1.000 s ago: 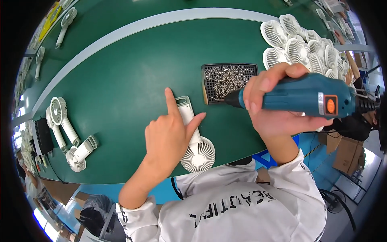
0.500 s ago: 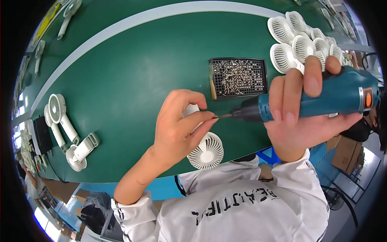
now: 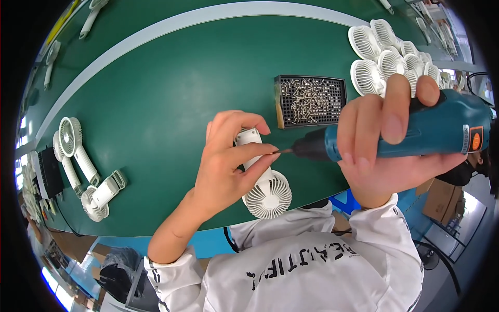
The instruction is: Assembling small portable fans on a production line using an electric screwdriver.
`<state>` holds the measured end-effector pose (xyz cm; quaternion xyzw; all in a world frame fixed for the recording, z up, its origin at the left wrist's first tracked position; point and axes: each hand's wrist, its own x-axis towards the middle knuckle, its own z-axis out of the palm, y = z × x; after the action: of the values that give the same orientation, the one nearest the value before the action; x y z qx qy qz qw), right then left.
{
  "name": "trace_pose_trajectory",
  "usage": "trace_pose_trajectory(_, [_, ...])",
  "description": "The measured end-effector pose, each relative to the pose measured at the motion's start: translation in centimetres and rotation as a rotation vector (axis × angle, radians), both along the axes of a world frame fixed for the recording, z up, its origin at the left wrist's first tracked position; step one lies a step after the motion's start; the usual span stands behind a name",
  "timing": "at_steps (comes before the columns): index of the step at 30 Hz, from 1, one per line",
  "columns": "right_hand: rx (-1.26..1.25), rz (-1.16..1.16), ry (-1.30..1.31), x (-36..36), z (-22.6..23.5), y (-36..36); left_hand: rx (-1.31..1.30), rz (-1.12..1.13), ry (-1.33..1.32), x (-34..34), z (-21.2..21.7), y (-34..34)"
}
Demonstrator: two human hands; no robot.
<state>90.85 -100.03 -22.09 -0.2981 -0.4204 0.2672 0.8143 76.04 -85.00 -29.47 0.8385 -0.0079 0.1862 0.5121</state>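
My right hand [image 3: 371, 140] is wrapped round a teal and black electric screwdriver [image 3: 431, 127], its thin bit pointing left. Thumb and forefinger of my left hand [image 3: 226, 161] are pinched together at the bit's tip; whatever small thing they hold there is hidden. Beneath that hand a white handheld fan [image 3: 270, 196] lies on the green table, its round slatted head toward me. The handle's far end shows past my fingers, with small holes in it, while its middle is partly covered. Beyond the screwdriver sits a black tray [image 3: 279, 104] of loose metal screws [image 3: 309, 101].
Several white fan heads [image 3: 368, 77] are heaped at the far right. On the left lie more white handheld fans [image 3: 71, 138], one [image 3: 107, 193] with its base folded, beside a dark box [image 3: 51, 171]. A pale strip [image 3: 208, 18] curves across the table's far side.
More of the fan's handle end now shows beyond my left fingers. The screwdriver has shifted slightly left, its bit still at the pinched fingertips. The whole view has moved a little.
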Motion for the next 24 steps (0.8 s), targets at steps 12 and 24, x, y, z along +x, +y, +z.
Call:
trace_pose_trajectory(12, [0.002, 0.028, -0.022, 0.0, 0.0, 0.8, -0.012, 0.025, 0.022, -0.5, 0.1, 0.7])
trace_pose_trajectory(24, [0.012, 0.194, -0.112, 1.2, 0.3, 1.7, -0.013, -0.005, 0.001, -0.4, 0.2, 0.9])
